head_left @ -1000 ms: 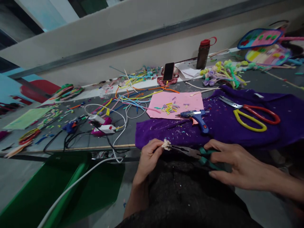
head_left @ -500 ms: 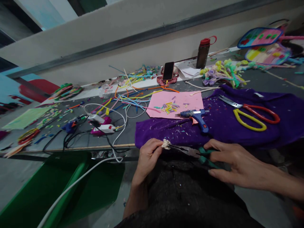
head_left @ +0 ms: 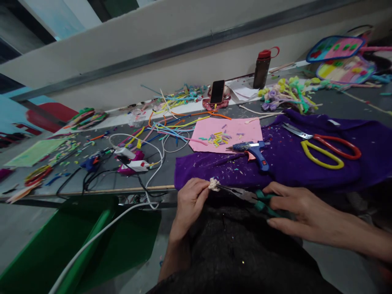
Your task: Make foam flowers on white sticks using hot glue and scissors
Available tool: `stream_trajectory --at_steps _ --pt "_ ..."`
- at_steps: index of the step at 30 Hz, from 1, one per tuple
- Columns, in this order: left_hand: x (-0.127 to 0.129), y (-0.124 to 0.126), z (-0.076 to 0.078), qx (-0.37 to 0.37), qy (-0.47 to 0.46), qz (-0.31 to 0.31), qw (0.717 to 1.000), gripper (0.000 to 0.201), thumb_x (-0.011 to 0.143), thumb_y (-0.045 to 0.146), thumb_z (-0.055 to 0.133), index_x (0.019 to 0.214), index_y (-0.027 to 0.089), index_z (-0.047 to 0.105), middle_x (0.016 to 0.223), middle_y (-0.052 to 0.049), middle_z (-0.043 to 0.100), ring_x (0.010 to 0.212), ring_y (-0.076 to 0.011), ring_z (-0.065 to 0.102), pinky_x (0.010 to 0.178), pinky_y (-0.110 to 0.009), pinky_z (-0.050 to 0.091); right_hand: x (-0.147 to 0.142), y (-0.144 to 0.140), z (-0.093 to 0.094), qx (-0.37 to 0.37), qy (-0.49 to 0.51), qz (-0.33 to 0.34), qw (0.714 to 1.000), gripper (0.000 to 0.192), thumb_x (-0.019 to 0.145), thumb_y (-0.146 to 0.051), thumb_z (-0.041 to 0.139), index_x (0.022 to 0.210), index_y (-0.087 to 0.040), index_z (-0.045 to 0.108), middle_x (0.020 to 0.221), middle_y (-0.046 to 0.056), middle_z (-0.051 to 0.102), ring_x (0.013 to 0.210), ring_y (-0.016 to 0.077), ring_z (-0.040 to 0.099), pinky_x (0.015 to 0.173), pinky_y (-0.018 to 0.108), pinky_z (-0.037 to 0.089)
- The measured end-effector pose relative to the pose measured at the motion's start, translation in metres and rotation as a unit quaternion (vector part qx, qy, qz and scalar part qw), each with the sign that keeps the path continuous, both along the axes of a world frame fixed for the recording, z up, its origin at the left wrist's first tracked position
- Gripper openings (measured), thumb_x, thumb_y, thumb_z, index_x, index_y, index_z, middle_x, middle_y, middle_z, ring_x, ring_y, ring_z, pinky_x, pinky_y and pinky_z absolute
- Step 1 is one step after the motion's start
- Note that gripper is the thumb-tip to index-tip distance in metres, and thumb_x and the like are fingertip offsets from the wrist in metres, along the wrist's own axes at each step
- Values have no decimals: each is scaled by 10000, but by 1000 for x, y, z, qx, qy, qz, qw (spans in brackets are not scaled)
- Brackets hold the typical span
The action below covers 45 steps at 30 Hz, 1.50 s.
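Observation:
Between the thumb and fingers of my left hand [head_left: 190, 203] is a small cream-coloured fuzzy piece [head_left: 213, 184], lumpy and partly hidden by the fingertips. My right hand [head_left: 301, 210] is wrapped around the green handles of long-nose pliers [head_left: 246, 195]. The tips of the pliers reach the right side of the cream piece; whether they grip it is too small to tell. Both hands are above my dark lap, at the front edge of a purple cloth [head_left: 202, 167]. On that cloth lie a blue glue gun [head_left: 255, 154] and scissors [head_left: 315, 141] with one red and one yellow handle.
Pink paper [head_left: 241, 125] bears short coloured snippets. Fuzzy stems [head_left: 171, 126], power adapters [head_left: 134, 165] and a white cable [head_left: 98, 236] lie to the left, above a green stool [head_left: 101, 216]. A phone [head_left: 217, 92], a bottle [head_left: 261, 71] and fuzzy flowers [head_left: 288, 94] stand or lie behind.
Very little differs. The pliers and my right hand have shifted slightly, while my left hand still pinches the cream piece in nearly the same spot.

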<state>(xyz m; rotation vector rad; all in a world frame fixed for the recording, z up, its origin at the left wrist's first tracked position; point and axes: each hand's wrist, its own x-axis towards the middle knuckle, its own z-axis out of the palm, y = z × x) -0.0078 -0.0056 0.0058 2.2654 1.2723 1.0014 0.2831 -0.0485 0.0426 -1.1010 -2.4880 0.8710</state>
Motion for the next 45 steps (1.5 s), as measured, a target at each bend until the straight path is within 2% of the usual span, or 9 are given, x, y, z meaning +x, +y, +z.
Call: stream_trajectory --at_steps 6,9,14,19,25,35,45 --pt "-3 3 0 -7 -8 -13 1000 144 815 188 508 877 187 638 836 -56 628 800 -163 565 740 -299 432 2 1 1 -9 5 8 1000 217 856 -307 481 699 -163 529 833 44 525 701 134 515 619 279 426" --pt "-3 3 1 -35 -13 -21 999 153 826 209 495 879 184 636 837 -61 623 799 -164 560 736 -294 422 3 2 2 -6 19 11 1000 213 845 -311 499 696 -164 540 822 39 527 698 131 512 613 273 423" --pt "-1 2 1 -114 -38 -45 992 177 851 235 451 827 169 613 773 -42 588 735 -146 534 671 -252 399 3 2 3 7 23 -7 1000 190 821 -303 527 698 -163 558 905 51 536 712 131 531 635 280 433" --pt "0 2 0 -149 -41 -67 986 187 853 228 445 777 163 602 737 -24 548 702 -132 507 656 -237 378 2 1 3 18 2 -14 1000 189 799 -323 547 695 -166 553 973 63 527 737 146 544 648 293 440" --pt "0 2 -1 -147 -32 -71 986 212 867 254 419 800 163 598 747 -30 553 710 -134 506 667 -242 384 2 1 2 8 5 -19 1000 200 791 -334 550 676 -170 550 965 59 532 720 144 548 643 285 444" --pt "1 1 -4 -118 -13 -41 992 182 856 235 443 850 182 617 804 -44 591 763 -151 543 702 -255 395 3 2 0 -13 -18 -23 999 212 790 -331 555 665 -163 524 959 45 510 737 139 541 654 286 431" --pt "1 2 -3 -108 -8 -35 993 168 845 213 461 839 180 626 810 -44 606 769 -150 555 707 -255 399 2 3 -2 -42 -5 14 999 216 856 -306 481 700 -159 507 844 37 510 710 128 506 621 268 407"
